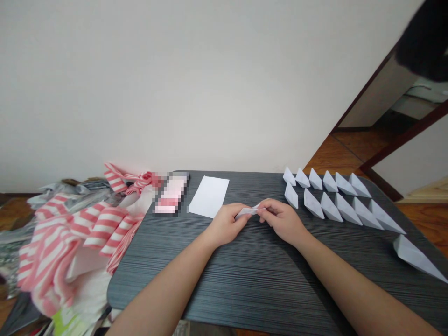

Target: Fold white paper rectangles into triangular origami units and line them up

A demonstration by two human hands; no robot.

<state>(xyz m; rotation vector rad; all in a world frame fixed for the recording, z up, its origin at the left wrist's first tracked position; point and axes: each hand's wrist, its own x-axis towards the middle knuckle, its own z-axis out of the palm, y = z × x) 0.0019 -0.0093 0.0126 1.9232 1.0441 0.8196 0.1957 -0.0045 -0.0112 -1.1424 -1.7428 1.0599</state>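
Between my two hands, just above the dark table, is a small piece of folded white paper point(248, 212). My left hand point(227, 223) pinches its left end between thumb and fingers. At the other end, my right hand point(280, 219) grips it with thumb and curled fingertips. Parts of the paper are hidden by my fingers. Close behind my left hand lies a flat white sheet of paper point(210, 195). To the right of my right hand, folded paper boats point(331, 206) stand in two rows, with one more boat point(415, 254) nearer the front right.
The dark wood-grained table point(224, 280) stands against a pale wall point(210, 84). A blurred-out pinkish rectangular thing point(172, 193) lies at its back left. Red-and-white striped cloth point(70, 238) is heaped left of the table. A doorway opens at right, with a dark blurred shape point(425, 42) above.
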